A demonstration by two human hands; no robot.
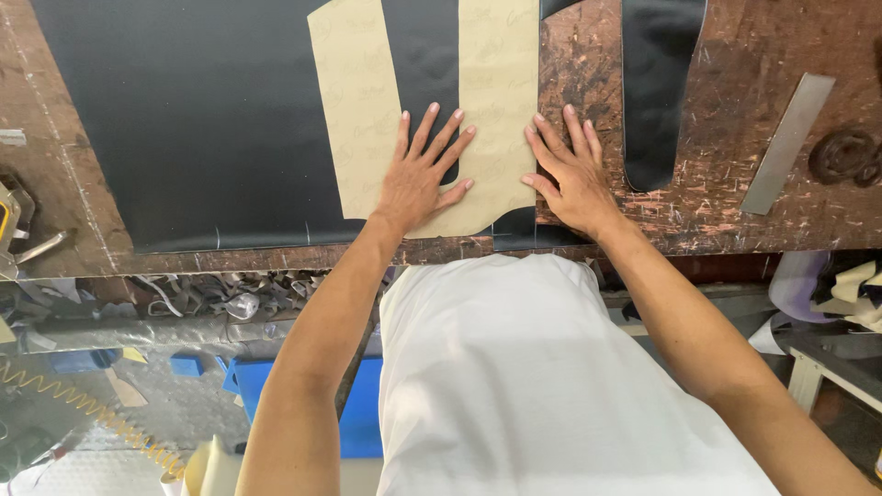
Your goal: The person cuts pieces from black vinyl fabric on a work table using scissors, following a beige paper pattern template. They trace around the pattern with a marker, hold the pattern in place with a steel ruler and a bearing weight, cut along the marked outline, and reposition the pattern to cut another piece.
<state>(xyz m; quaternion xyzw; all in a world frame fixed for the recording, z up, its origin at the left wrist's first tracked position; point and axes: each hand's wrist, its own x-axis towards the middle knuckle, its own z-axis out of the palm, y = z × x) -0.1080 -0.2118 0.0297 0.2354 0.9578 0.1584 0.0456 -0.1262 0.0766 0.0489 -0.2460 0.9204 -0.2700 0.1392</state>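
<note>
A tan U-shaped paper pattern (354,110) lies flat on a large black sheet of material (202,119) spread over a worn brown workbench (735,211). My left hand (423,174) presses flat on the lower middle of the pattern, fingers spread, partly over the black gap between its two arms. My right hand (568,174) rests flat at the pattern's right edge, fingers spread, partly on the bare wood. Neither hand holds anything.
A cut black strip with a rounded end (654,101) lies right of my right hand. A metal ruler (788,142) and a dark round weight (841,154) sit at the far right. Scraps (211,294) and a blue bin (363,404) are below the bench.
</note>
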